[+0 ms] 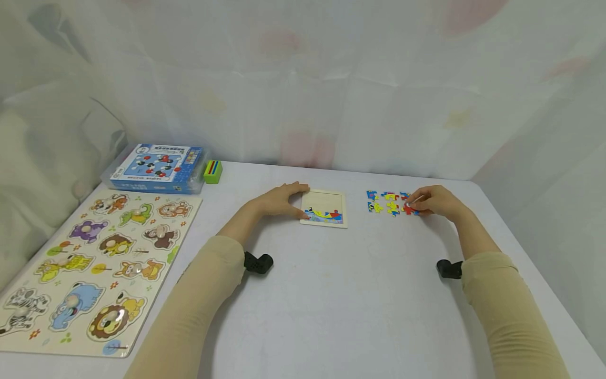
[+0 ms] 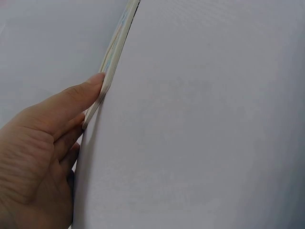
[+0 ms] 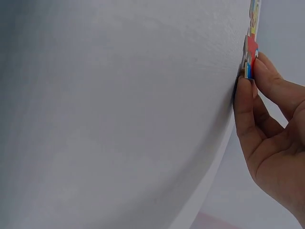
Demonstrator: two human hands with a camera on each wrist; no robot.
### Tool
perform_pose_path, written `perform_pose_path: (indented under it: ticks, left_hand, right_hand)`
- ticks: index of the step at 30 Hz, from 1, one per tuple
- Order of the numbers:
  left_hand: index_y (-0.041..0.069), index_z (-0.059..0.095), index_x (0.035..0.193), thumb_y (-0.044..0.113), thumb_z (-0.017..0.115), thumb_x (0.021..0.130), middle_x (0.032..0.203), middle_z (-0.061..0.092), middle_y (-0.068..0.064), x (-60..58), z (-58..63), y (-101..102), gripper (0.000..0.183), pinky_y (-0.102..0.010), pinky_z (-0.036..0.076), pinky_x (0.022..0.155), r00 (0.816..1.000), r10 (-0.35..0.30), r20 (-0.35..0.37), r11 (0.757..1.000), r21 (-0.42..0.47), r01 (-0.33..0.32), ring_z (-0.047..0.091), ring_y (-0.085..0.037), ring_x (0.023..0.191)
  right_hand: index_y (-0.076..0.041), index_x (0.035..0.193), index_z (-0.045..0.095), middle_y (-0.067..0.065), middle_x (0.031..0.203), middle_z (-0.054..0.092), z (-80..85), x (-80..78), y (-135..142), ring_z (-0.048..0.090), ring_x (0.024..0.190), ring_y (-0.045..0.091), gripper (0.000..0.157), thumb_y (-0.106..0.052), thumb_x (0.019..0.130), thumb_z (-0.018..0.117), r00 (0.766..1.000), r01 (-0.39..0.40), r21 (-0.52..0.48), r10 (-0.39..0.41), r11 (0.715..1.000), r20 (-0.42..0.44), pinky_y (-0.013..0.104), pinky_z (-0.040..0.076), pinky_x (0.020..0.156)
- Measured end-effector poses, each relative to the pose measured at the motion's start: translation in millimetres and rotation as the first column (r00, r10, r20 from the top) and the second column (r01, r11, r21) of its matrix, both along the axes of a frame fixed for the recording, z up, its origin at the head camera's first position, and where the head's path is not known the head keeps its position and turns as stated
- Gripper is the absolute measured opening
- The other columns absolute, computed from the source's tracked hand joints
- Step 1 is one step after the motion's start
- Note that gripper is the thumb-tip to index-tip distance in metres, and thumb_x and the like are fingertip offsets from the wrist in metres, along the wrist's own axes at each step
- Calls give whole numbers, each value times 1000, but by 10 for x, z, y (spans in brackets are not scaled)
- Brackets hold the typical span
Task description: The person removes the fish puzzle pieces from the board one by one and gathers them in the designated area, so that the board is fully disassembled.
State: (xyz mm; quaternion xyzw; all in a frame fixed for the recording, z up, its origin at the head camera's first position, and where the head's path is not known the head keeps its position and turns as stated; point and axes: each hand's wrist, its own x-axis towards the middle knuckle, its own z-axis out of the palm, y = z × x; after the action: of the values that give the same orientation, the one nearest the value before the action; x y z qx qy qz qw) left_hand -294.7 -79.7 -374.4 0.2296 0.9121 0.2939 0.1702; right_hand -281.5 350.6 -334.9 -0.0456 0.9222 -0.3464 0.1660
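My left hand (image 1: 278, 202) grips the left side of a small square wooden puzzle tray (image 1: 326, 199), thumb at its lower corner and fingers by its upper corner. Joined colored pieces (image 1: 326, 215) fill the tray's lower part; bare wood shows above them. In the left wrist view, the thumb (image 2: 95, 81) presses on the tray's edge. Over to the right, my right hand (image 1: 437, 201) pinches a red jigsaw piece (image 3: 251, 50) between thumb and fingers at the table surface. Several loose jigsaw pieces (image 1: 392, 209) lie in rows beside it, and the fingers partly hide those nearest.
At the left lies a large animal peg puzzle board (image 1: 163, 210). Behind it stand a blue boxed molecule set (image 1: 156, 166) and a small green block (image 1: 213, 172) with colored stripes. A pale fabric curtain (image 1: 303, 95) hangs along the white table's (image 1: 341, 295) back edge.
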Motion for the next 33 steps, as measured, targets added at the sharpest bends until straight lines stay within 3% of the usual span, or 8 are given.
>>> perform_pose_path:
  ticks: [18,33]
  left_hand:
    - [31,36,152,53,75,78,169,13,-2,1,-9,-2,87,-58,9,127,1000,12,16,1000,11,-13,7,-39,156]
    - [31,36,153,53,75,79,169,13,-3,8,3,-4,87,-57,9,127,1000,12,16,1000,5,-12,6,-38,157]
  right_hand:
    - [4,123,63,12,113,66,3,-6,9,62,84,2,34,-15,95,63,1000,7,38,-7,999,3,19,58,77]
    - [-1,123,63,5,104,65,88,-42,-60,65,80,6,36,-23,95,64,998,50,105,-45,993,-49,18,55,75]
